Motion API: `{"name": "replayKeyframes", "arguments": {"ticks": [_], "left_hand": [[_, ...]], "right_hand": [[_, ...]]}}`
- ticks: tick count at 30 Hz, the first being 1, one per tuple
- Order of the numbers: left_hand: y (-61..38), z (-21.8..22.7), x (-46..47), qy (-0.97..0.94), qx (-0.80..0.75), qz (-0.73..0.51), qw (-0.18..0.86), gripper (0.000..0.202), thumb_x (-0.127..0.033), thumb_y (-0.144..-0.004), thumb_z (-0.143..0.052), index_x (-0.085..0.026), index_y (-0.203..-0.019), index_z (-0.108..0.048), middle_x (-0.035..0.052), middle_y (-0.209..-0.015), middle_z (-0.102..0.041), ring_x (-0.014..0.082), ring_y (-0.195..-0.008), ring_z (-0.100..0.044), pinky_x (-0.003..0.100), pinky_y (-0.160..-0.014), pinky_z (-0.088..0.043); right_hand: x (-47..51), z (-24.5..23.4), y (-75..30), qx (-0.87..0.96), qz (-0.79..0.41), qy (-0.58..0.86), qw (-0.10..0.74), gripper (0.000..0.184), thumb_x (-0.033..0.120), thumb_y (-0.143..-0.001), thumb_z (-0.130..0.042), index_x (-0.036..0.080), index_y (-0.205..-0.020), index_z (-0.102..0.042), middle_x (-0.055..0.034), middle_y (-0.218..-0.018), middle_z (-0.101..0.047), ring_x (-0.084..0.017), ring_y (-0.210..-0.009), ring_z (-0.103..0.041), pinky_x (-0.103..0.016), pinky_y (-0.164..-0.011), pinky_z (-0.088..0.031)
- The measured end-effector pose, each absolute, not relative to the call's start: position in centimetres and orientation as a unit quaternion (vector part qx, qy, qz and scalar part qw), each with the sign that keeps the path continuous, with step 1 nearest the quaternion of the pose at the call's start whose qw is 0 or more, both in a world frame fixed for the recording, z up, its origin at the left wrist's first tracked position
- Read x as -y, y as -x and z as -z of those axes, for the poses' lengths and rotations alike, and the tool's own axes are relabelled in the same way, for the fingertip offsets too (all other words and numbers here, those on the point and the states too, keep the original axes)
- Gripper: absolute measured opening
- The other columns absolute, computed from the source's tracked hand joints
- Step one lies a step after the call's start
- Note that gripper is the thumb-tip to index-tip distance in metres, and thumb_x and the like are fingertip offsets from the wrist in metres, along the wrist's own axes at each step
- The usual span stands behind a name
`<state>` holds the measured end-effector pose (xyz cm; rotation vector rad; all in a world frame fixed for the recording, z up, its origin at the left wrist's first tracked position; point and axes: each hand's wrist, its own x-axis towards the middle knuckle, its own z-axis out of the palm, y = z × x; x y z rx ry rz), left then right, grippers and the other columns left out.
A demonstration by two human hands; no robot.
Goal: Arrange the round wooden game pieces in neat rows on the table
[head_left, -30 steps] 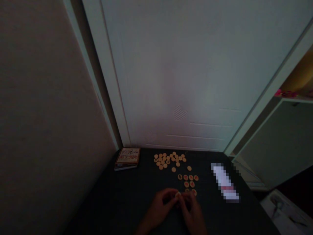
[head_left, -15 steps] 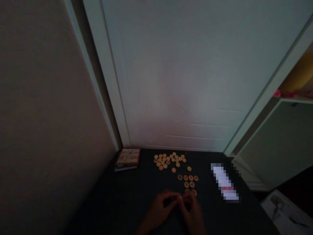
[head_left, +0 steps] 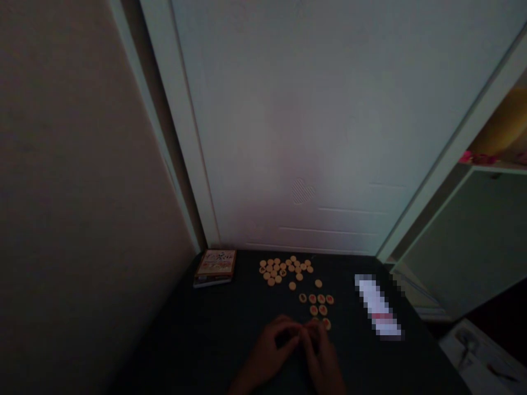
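Observation:
My left hand [head_left: 272, 346] and my right hand [head_left: 321, 351] meet at their fingertips over the near part of the dark table. Thumb and fingers are pinched together on each; whatever lies between them, if anything, is hidden. Just beyond my right fingertips is a round wooden game piece [head_left: 326, 323] with a red mark, and another beside it is partly covered by my fingers. Further off, several marked pieces [head_left: 321, 299] form short rows, the leftmost one [head_left: 303, 298] with a dark mark. A loose cluster of pale discs [head_left: 274, 273] lies behind, mostly showing plain faces.
At the table's [head_left: 197, 329] back left corner sits a small stack of books or boxes [head_left: 216, 263]. A blurred-out bright object [head_left: 379, 307] lies on the right. A white panel [head_left: 288, 137] rises behind the table, and a brown wall [head_left: 82, 192] stands at left.
My fingers have shifted slightly at the pinch, and my right fingers have drawn back a little from the nearest pieces. The pieces on the table stay where they were.

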<state>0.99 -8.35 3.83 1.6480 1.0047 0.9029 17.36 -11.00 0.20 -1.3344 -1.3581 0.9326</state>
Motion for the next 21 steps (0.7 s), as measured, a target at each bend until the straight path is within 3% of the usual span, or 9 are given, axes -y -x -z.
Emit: {"name": "replayKeyframes", "arguments": {"ticks": [5, 12, 18, 21], "left_hand": [[-1.3, -3.2, 8.6, -0.704, -0.426, -0.381, 0.422, 0.026, -0.022, -0.081, -0.074, -0.026, -0.106, -0.073, 0.0052, -0.105, -0.071, 0.0222, -0.097, -0.066, 0.032, -0.089, -0.052], [-1.6, -2.5, 9.0, -0.754, -0.436, -0.377, 0.314, 0.019, -0.032, -0.089, -0.068, -0.031, -0.107, -0.073, 0.0033, -0.108, -0.075, 0.0262, -0.104, -0.065, 0.046, -0.110, -0.040], [-1.7, -2.8, 8.8, -0.755, -0.450, -0.383, 0.283, 0.019, -0.035, -0.091, -0.064, -0.031, -0.107, -0.073, 0.0038, -0.107, -0.075, 0.0259, -0.103, -0.066, 0.045, -0.109, -0.042], [-1.6, -3.4, 8.0, -0.755, -0.460, -0.379, 0.272, 0.022, -0.035, -0.090, -0.065, -0.032, -0.110, -0.072, 0.0034, -0.110, -0.075, 0.0265, -0.106, -0.066, 0.045, -0.110, -0.041]], "right_hand": [[10.9, 0.2, -17.4, 0.554, -0.386, 0.555, 0.485, 0.040, 0.057, -0.093, -0.051, 0.022, -0.110, -0.057, -0.0105, -0.100, -0.076, -0.024, -0.093, -0.074, -0.030, -0.082, -0.057], [11.2, -0.1, -17.5, 0.565, -0.345, 0.555, 0.503, 0.042, 0.056, -0.092, -0.052, 0.023, -0.116, -0.063, -0.0097, -0.106, -0.077, -0.024, -0.095, -0.075, -0.030, -0.083, -0.058], [11.0, 0.6, -17.9, 0.551, -0.331, 0.577, 0.504, 0.048, 0.061, -0.091, -0.049, 0.023, -0.117, -0.063, -0.0101, -0.117, -0.074, -0.024, -0.103, -0.073, -0.029, -0.086, -0.057], [11.0, 0.2, -18.1, 0.521, -0.345, 0.584, 0.518, 0.051, 0.060, -0.091, -0.051, 0.021, -0.123, -0.058, -0.0109, -0.108, -0.077, -0.024, -0.092, -0.076, -0.028, -0.079, -0.058]]}}
